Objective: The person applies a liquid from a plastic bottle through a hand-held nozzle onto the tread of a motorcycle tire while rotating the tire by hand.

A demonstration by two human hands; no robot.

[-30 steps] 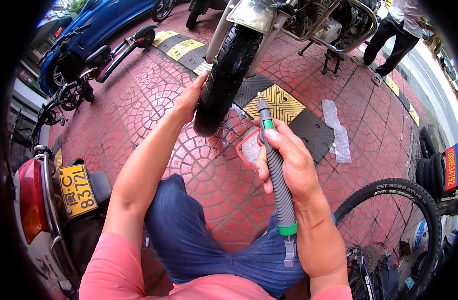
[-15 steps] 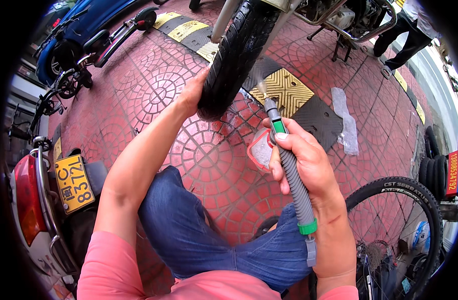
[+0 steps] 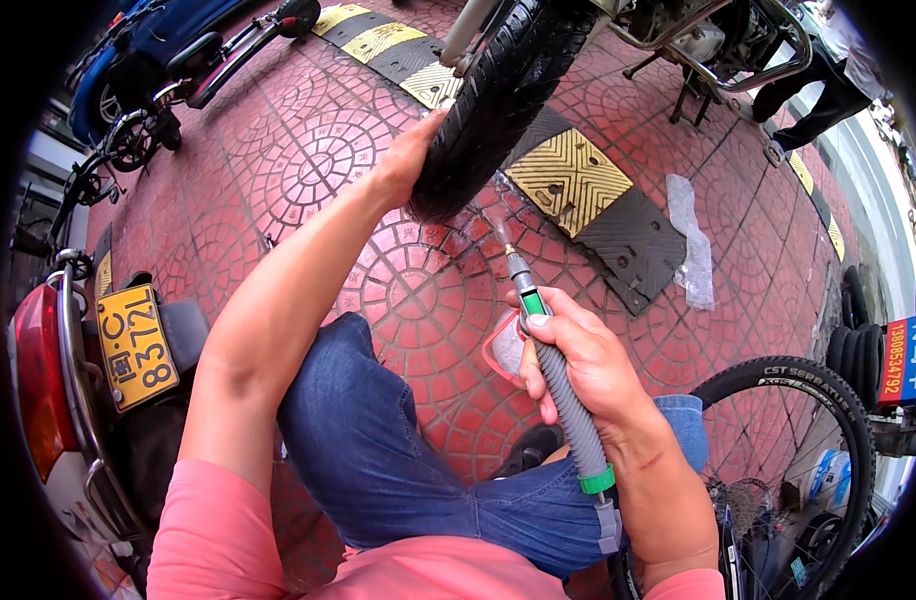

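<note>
A black motorcycle tyre (image 3: 493, 105), its tread wet-looking, hangs in front of me with its lower end just above the paving. My left hand (image 3: 413, 160) grips its left side; the fingertips are hidden behind the rubber. In my right hand (image 3: 583, 355) is a slim pencil-shaped tool (image 3: 573, 415) with a grey ribbed sleeve, green bands and a brass tip. Something at the tip is blurred, and it points toward the tyre's lower end with a gap between. Partly covered by that hand, a red-rimmed container (image 3: 504, 345) with something whitish inside sits on the ground.
Black-and-yellow speed bumps (image 3: 570, 180) cross behind the tyre. A grey strip (image 3: 690, 240) lies beside them. At right stand a bicycle wheel (image 3: 793, 375) and tyres (image 3: 848, 350); at left, a motorcycle rear (image 3: 48, 380). A person's legs (image 3: 813, 95) show far right.
The tool has drawn back from beside the tyre toward me and leftward. The tyre's lower end and my left hand have shifted slightly right and away.
</note>
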